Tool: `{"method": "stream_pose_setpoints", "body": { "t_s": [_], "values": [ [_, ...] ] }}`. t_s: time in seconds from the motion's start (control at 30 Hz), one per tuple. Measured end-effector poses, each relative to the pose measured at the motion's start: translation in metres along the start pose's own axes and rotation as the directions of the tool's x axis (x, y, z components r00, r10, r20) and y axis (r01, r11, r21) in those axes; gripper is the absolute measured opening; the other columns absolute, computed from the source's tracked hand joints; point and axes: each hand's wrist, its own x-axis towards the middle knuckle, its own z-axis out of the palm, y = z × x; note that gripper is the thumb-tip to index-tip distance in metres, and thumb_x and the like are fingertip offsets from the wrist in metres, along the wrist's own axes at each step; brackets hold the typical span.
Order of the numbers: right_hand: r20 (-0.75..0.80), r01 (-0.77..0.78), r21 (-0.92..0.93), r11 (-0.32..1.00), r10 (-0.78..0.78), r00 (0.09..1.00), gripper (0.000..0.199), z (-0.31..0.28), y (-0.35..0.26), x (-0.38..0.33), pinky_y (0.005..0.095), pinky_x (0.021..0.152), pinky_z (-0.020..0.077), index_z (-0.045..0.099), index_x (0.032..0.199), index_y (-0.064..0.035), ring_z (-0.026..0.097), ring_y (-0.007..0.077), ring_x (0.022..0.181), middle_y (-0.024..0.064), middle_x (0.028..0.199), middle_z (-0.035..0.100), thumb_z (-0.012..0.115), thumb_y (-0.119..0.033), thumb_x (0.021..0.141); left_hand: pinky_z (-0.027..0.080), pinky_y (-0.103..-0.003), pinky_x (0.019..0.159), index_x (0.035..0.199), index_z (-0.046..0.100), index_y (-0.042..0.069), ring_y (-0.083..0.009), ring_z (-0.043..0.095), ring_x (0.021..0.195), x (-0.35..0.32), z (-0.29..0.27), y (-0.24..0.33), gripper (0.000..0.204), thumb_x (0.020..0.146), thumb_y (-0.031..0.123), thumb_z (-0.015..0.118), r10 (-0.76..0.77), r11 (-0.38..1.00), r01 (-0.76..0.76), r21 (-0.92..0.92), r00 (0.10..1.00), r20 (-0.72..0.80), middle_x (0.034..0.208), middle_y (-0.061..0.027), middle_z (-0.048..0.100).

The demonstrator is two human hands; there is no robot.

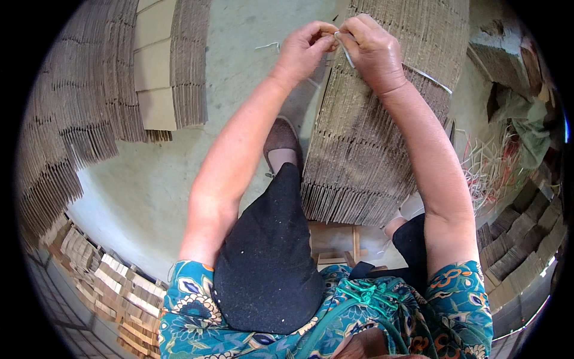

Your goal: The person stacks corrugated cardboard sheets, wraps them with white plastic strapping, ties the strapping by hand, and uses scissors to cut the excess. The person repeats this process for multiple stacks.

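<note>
A long stack of corrugated cardboard pieces (359, 143) stands on edge between my legs, stretching away from me. Over its far left edge both hands meet, fingertips pinched together on a thin white strap (347, 55). My left hand (305, 51) pinches it between thumb and fingers just left of the stack. My right hand (373, 52) pinches it from the other side, above the cardboard. A white band (428, 79) also lies across the stack to the right of my right wrist; whether it is the same strap is hidden by the hand.
More cardboard stacks stand at the left (158, 66), and cardboard bundles (505, 54) lie at the far right. A tangle of white and red straps (493, 170) lies on the floor at the right. A short white strap piece (268, 46) lies left of my left hand. Wooden slats (341, 239) show under the stack's near end.
</note>
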Motion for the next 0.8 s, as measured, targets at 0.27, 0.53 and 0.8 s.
{"method": "stream_pose_setpoints", "body": {
  "t_s": [0.27, 0.53, 0.8],
  "values": [
    [0.004, 0.013, 0.037, 0.999, -0.013, 1.000, 0.011, -0.013, -0.004, 0.000, 0.0359, 0.059, 0.0475, 0.057, 0.076, -0.0074, 0.059, 0.0273, 0.069, 0.0073, 0.075, 0.056, 0.066, -0.014, 0.076, 0.048, -0.025, 0.064, 0.092, 0.061, 0.002, -0.0096, 0.059, 0.067, 0.000, -0.004, 0.004, 0.014, 0.081, 0.011, 0.060, 0.066, 0.912, -0.053, 0.408, 0.998, -0.020, 0.073, -0.0047, 0.064],
    [0.057, -0.135, 0.098, 0.986, 0.130, 0.990, 0.009, -0.041, 0.002, -0.018, 0.0333, 0.060, 0.0476, 0.060, 0.076, -0.0079, 0.061, 0.0231, 0.068, 0.0061, 0.074, 0.059, 0.064, -0.015, 0.079, 0.048, -0.030, 0.068, 0.092, 0.062, 0.003, -0.0162, 0.060, 0.070, 0.002, 0.003, -0.015, 0.017, 0.078, 0.013, 0.061, 0.037, 0.802, 0.001, 0.597, 0.998, -0.053, 0.077, -0.0105, 0.064],
    [-0.263, -0.896, 0.301, 0.327, 0.931, 0.251, 0.027, -0.156, 0.141, -0.183, 0.0266, 0.059, 0.0463, 0.064, 0.086, -0.0003, 0.059, 0.0107, 0.062, 0.0053, 0.075, 0.066, 0.062, -0.028, 0.086, 0.047, -0.038, 0.080, 0.107, 0.059, 0.004, -0.0324, 0.057, 0.093, -0.043, -0.032, -0.036, 0.031, 0.078, 0.013, 0.063, 0.033, 0.509, -0.150, 0.847, 0.987, 0.155, 0.096, -0.0156, 0.059]
  ]
}}
